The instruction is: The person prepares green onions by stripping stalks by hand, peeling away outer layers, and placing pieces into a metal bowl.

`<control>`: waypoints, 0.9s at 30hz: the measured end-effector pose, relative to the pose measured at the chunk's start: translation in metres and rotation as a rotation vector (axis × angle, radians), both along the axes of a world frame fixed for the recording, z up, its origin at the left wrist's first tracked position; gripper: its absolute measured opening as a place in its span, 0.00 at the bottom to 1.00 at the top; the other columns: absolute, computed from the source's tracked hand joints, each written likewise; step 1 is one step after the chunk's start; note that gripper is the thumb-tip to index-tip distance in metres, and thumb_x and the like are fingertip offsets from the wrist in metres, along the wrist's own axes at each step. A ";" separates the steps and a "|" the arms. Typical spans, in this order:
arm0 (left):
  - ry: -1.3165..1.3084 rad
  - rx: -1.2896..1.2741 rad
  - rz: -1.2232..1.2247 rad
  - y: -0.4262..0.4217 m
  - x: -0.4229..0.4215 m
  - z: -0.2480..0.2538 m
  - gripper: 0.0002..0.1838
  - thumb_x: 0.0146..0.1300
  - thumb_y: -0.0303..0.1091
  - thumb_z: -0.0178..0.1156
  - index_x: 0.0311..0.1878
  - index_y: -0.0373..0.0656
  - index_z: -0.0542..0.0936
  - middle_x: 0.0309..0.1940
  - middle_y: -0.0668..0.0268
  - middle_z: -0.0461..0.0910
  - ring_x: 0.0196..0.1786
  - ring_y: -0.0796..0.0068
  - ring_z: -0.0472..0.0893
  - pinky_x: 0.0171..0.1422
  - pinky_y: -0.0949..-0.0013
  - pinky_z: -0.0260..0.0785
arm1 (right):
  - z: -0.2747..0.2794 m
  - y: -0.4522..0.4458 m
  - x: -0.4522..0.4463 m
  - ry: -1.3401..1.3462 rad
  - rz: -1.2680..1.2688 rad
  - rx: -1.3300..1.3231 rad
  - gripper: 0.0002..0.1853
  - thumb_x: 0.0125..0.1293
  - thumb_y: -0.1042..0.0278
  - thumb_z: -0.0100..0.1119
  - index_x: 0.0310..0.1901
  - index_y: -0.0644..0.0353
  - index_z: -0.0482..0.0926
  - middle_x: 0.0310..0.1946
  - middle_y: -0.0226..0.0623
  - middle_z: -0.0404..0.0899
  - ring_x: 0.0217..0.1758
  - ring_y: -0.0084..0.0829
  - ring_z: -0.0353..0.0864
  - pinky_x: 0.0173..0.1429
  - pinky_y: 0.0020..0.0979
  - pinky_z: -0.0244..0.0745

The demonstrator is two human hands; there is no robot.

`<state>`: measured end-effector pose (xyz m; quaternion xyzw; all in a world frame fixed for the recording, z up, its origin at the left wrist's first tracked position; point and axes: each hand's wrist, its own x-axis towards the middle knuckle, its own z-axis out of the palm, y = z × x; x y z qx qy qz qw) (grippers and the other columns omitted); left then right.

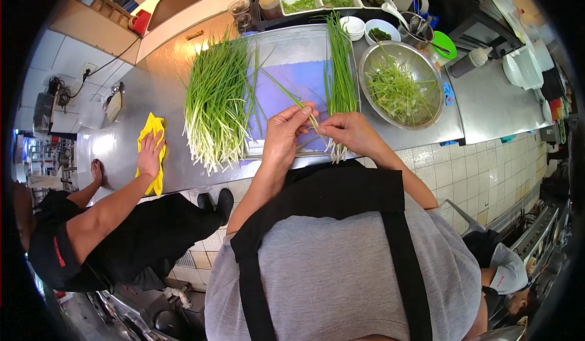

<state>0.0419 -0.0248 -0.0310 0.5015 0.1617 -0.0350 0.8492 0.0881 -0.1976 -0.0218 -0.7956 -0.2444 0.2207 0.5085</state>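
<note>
Pinches slim green stalks (289, 95) in closed left hand (285, 128), right hand (353, 131); apparently pending, large green-white heap (214, 97), left; done, narrow green bundle (341, 73), right.

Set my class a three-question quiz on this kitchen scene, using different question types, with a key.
1. Which colour is the cloth under the co-worker's hand?
A) red
B) yellow
C) blue
2. True or false: the bowl is right of both the big pile and the small pile of greens.
3. Fill in: the left hand and right hand hold at least one thin green ____.

Key: 1 B; 2 true; 3 stalk.
</note>
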 end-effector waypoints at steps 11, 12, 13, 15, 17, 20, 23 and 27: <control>0.010 0.088 0.076 0.011 0.012 0.001 0.11 0.61 0.32 0.61 0.43 0.35 0.80 0.31 0.65 0.82 0.26 0.85 0.76 0.32 0.82 0.68 | 0.004 -0.004 0.018 -0.043 -0.030 0.045 0.07 0.59 0.68 0.61 0.36 0.62 0.82 0.24 0.32 0.77 0.26 0.20 0.73 0.31 0.24 0.69; 0.012 0.098 0.076 0.010 0.013 0.000 0.11 0.61 0.32 0.61 0.43 0.35 0.80 0.31 0.65 0.82 0.26 0.85 0.76 0.32 0.82 0.68 | 0.007 -0.002 0.017 -0.028 -0.052 0.058 0.07 0.59 0.68 0.62 0.35 0.62 0.81 0.24 0.31 0.77 0.26 0.19 0.73 0.32 0.24 0.69; 0.015 0.109 0.077 0.008 0.014 -0.001 0.11 0.60 0.32 0.61 0.43 0.35 0.81 0.31 0.65 0.82 0.26 0.85 0.76 0.32 0.82 0.68 | 0.012 0.001 0.016 -0.044 -0.059 0.041 0.06 0.59 0.69 0.62 0.35 0.63 0.80 0.24 0.30 0.77 0.26 0.18 0.73 0.32 0.23 0.69; 0.013 0.110 0.059 0.004 0.016 -0.002 0.11 0.60 0.32 0.62 0.43 0.35 0.81 0.30 0.65 0.82 0.26 0.85 0.76 0.32 0.82 0.68 | 0.019 0.005 0.013 -0.079 -0.071 0.010 0.06 0.58 0.71 0.62 0.34 0.64 0.79 0.24 0.28 0.76 0.27 0.16 0.72 0.32 0.22 0.69; 0.010 0.115 0.053 0.001 0.017 -0.002 0.11 0.60 0.32 0.62 0.42 0.36 0.81 0.30 0.66 0.82 0.26 0.84 0.76 0.32 0.82 0.67 | 0.010 0.006 0.015 -0.180 -0.055 0.021 0.05 0.59 0.72 0.61 0.33 0.64 0.78 0.24 0.27 0.76 0.27 0.14 0.71 0.32 0.21 0.69; 0.000 0.129 0.067 0.001 0.018 0.000 0.11 0.60 0.32 0.62 0.42 0.35 0.81 0.30 0.65 0.82 0.26 0.84 0.76 0.32 0.81 0.68 | 0.006 0.003 0.018 -0.111 -0.046 0.039 0.05 0.59 0.73 0.59 0.34 0.65 0.77 0.24 0.26 0.75 0.27 0.13 0.71 0.32 0.20 0.69; -0.006 0.138 0.082 0.002 0.016 0.000 0.11 0.60 0.32 0.62 0.41 0.34 0.81 0.30 0.64 0.82 0.26 0.83 0.76 0.32 0.81 0.68 | 0.004 0.000 0.017 -0.023 -0.042 0.067 0.05 0.60 0.73 0.59 0.34 0.65 0.77 0.24 0.26 0.75 0.27 0.12 0.71 0.32 0.20 0.69; -0.011 0.131 0.077 -0.001 0.013 0.003 0.11 0.60 0.32 0.62 0.41 0.33 0.80 0.30 0.63 0.82 0.27 0.82 0.77 0.32 0.80 0.69 | 0.000 0.003 0.014 -0.008 -0.073 0.115 0.08 0.57 0.68 0.59 0.33 0.64 0.78 0.24 0.35 0.78 0.26 0.22 0.77 0.32 0.26 0.72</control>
